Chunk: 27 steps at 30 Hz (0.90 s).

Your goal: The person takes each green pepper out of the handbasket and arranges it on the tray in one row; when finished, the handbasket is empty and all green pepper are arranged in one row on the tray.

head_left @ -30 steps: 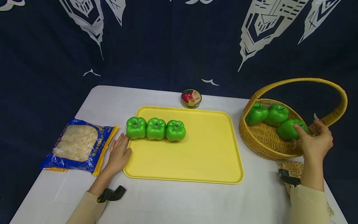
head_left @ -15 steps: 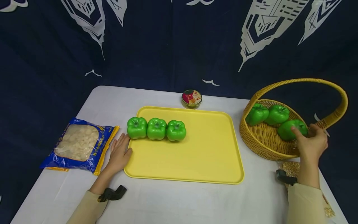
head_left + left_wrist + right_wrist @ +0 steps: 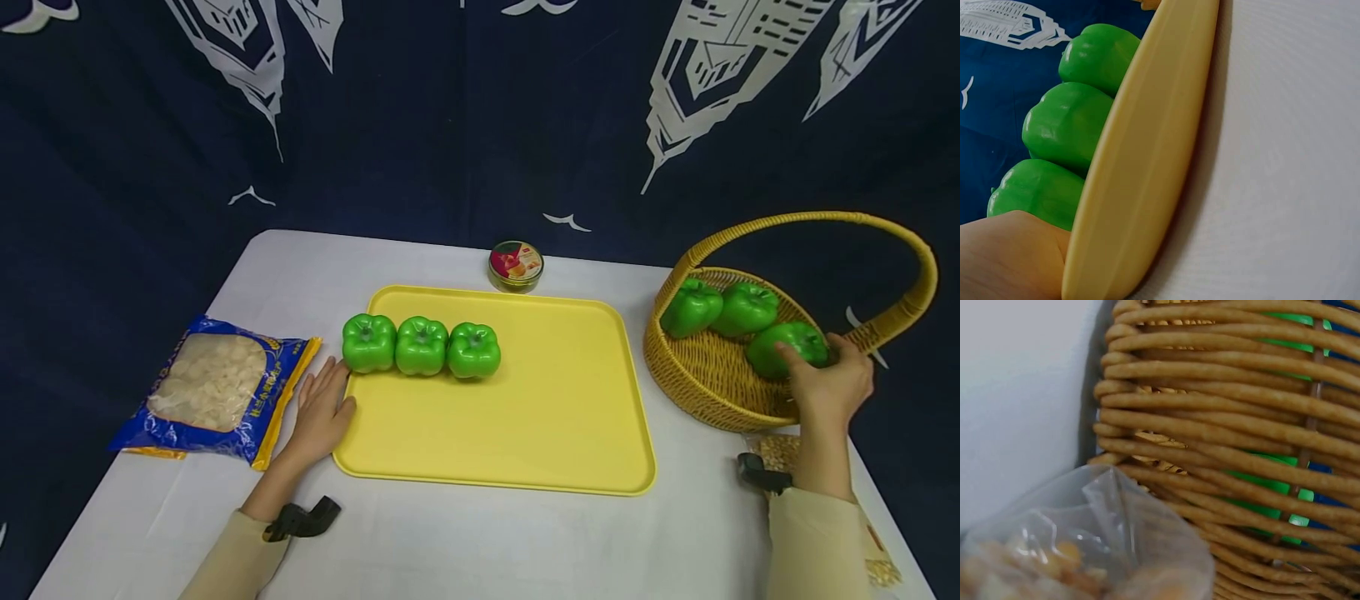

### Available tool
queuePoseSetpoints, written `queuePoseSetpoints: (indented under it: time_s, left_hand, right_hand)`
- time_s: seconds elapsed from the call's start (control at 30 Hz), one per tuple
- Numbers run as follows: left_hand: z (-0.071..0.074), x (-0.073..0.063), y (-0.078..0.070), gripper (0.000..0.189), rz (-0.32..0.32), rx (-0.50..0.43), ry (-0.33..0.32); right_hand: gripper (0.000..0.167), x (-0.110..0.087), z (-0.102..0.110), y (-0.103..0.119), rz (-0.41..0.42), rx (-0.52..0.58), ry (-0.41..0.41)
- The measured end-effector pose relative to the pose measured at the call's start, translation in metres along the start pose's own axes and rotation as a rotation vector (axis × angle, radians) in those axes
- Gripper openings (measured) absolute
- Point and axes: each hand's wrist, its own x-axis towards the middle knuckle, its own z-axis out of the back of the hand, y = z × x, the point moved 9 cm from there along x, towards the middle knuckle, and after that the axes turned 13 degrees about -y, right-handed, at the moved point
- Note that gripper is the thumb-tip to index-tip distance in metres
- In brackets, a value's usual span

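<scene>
In my head view, the right hand (image 3: pixel 831 385) reaches over the right side of the wicker basket (image 3: pixel 690 392), its thumb and fingers curled round 1 green pepper (image 3: pixel 804 337) inside; how firmly they grip, I can't tell. I count 2 more peppers (image 3: pixel 692 308) at the basket's far side. The left hand (image 3: pixel 324 417) rests on the left edge of the yellow tray (image 3: pixel 525 425), fingers straight, near a row of 3 peppers (image 3: pixel 422 346). A blue bag (image 3: pixel 210 383) and a round tin (image 3: pixel 516 265) share the white surface (image 3: pixel 480 542).

My left wrist view shows the tray's side wall with the row beyond it; the fingers are hidden.

My right wrist view gives me woven basket wall, green showing through, and a clear bag (image 3: pixel 1085 562) close up; I see no fingers.
</scene>
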Motion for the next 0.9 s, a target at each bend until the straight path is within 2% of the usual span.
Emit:
queuePoseSetpoints:
  time_s: [0.43,0.9]
  left_hand:
    - [0.001,0.000,-0.001,0.056,0.011,0.003,0.002]
    - [0.000,0.000,0.000,0.057,0.018,-0.004,0.007]
  right_hand:
    - [0.066,0.002,-0.005,0.002,0.046,-0.025,0.018]
    - [0.069,0.004,-0.013,0.004,0.008,-0.079,0.051]
